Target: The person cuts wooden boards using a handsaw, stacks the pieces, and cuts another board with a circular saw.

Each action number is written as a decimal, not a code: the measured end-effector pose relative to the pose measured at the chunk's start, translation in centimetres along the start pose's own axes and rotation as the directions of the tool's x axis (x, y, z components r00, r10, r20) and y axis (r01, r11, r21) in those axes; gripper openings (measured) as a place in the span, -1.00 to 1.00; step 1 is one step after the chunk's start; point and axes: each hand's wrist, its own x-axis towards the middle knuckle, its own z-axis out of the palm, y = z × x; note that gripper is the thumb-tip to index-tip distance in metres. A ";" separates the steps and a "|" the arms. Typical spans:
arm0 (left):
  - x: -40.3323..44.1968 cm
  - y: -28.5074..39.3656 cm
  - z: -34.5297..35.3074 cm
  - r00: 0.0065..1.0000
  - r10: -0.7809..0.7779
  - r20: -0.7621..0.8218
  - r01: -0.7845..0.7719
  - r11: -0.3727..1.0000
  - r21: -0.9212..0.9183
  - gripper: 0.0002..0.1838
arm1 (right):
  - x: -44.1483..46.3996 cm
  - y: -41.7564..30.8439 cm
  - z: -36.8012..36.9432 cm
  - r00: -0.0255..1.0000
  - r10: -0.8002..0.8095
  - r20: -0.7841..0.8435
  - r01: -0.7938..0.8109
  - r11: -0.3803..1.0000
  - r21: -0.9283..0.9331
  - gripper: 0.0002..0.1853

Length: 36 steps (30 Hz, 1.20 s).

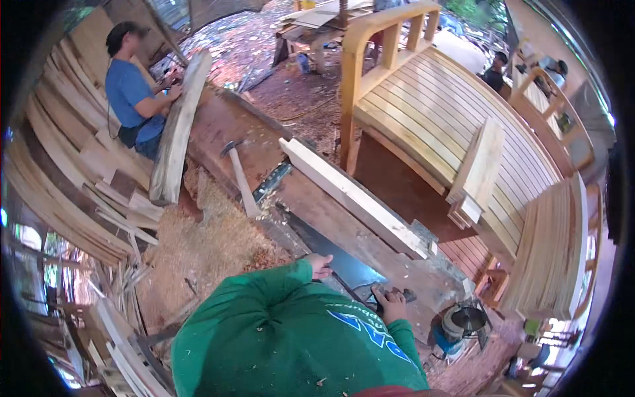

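Note:
A hand saw (344, 257) lies across the wooden bench (397, 268), its broad blade slanting down to the right. My left hand (319, 264) is at the near edge of the blade, fingers stretched out. At the blade's wide end, my right hand (391, 304) is closed around the dark handle, which it mostly hides. Past the saw are a hammer (241, 178) with a wooden handle and a dark metal tool (272, 182) among shavings. A long pale squared timber (357, 198) rests along the bench's far side.
A person in a blue shirt (129, 89) handles a thick plank (182, 126) at the left. A slatted wooden frame (423, 86) carrying stacked boards (479, 159) stands at the right. Nearby are more boards (549, 245), a round metal container (466, 319) and sawdust (205, 248).

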 end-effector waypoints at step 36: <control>11.5 20.5 6.9 0.823 0.421 -0.382 -0.488 0.868 -0.096 -0.26 | 4.2 18.8 -0.3 0.511 0.679 0.528 -0.018 -0.605 0.796 -0.42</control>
